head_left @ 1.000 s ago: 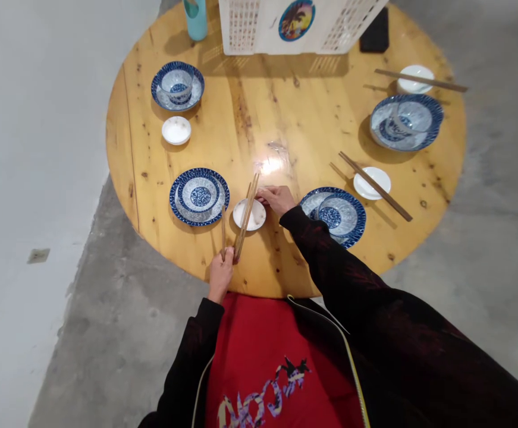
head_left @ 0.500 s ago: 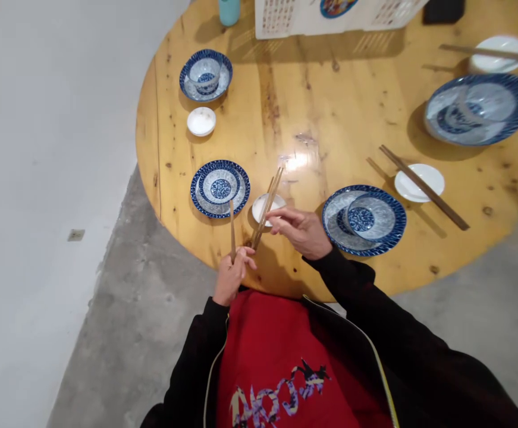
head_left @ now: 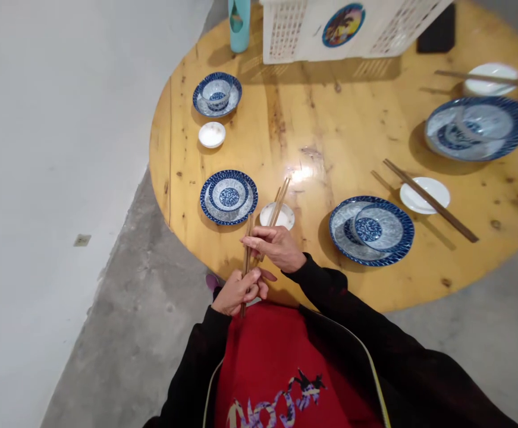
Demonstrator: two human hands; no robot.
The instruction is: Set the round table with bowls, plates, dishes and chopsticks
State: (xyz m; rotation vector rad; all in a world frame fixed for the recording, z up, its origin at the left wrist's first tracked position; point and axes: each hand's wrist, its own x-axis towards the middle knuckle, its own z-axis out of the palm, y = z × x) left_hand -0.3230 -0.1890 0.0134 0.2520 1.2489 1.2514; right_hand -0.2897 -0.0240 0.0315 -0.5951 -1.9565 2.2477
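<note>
My left hand (head_left: 239,290) is closed round the lower part of brown wooden chopsticks (head_left: 247,261), which point up and away from me. Just above it, the fingertips of my right hand (head_left: 273,245) pinch the upper part of these same chopsticks. A second, paler set of chopsticks (head_left: 280,202) leans across a small white dish (head_left: 286,219); its lower end is partly hidden behind my right hand. To the left is a blue-patterned plate (head_left: 205,205) with a matching bowl (head_left: 229,195) on it.
A plate with a tilted-looking bowl (head_left: 368,229) stands at right, beside chopsticks (head_left: 446,217) on a white saucer (head_left: 435,191). More settings lie farther off. At the back are a white basket (head_left: 305,35), a turquoise bottle (head_left: 239,30) and a black object (head_left: 437,32).
My right hand has left the chopsticks at the dish and moved left to those in my left hand. These stand together in both hands. The whole view has shifted slightly.
</note>
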